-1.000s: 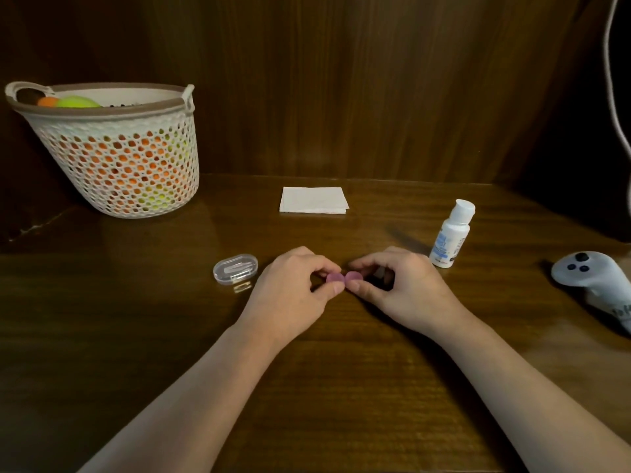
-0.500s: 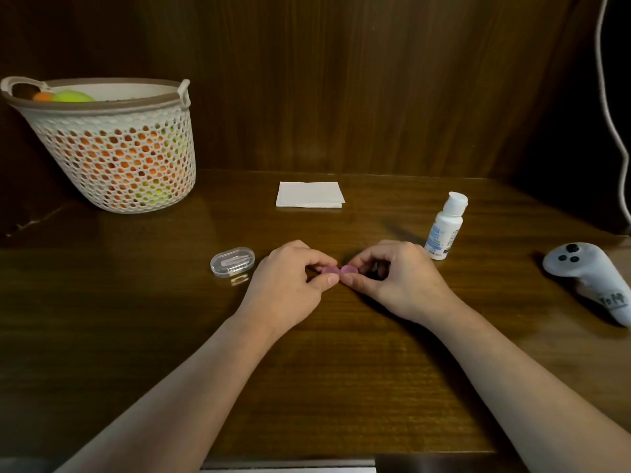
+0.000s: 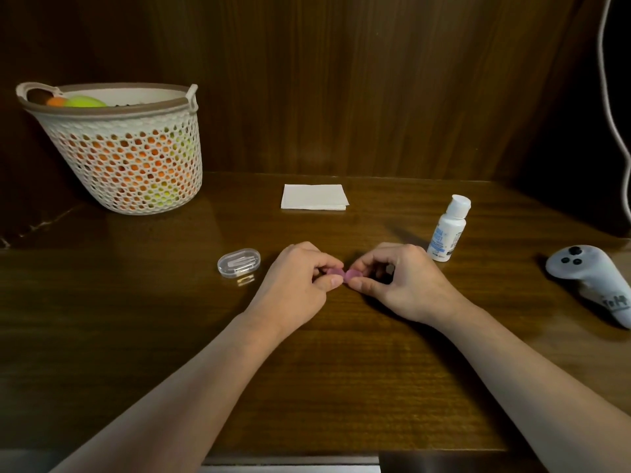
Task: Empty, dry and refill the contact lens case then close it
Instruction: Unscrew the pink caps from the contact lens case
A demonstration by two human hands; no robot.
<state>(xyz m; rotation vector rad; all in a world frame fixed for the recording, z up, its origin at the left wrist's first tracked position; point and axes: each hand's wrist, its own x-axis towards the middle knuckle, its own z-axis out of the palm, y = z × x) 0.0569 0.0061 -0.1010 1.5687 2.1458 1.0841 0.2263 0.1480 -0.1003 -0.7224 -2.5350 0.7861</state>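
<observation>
A small pink contact lens case (image 3: 345, 274) lies on the wooden table at its middle, mostly hidden by fingers. My left hand (image 3: 296, 287) pinches its left cap between thumb and fingers. My right hand (image 3: 396, 280) pinches its right cap the same way. A white bottle of lens solution (image 3: 446, 229) stands upright just right of my right hand, cap on. A folded white tissue (image 3: 314, 197) lies flat farther back, behind the hands.
A small clear plastic box (image 3: 239, 261) sits left of my left hand. A white mesh basket (image 3: 126, 155) of coloured balls stands at the back left. A grey controller (image 3: 592, 279) lies at the right. A white cable (image 3: 613, 107) hangs at the far right.
Both hands stay pinched on the pink case with little movement. The view has shifted slightly, so the table's front edge now shows at the bottom.
</observation>
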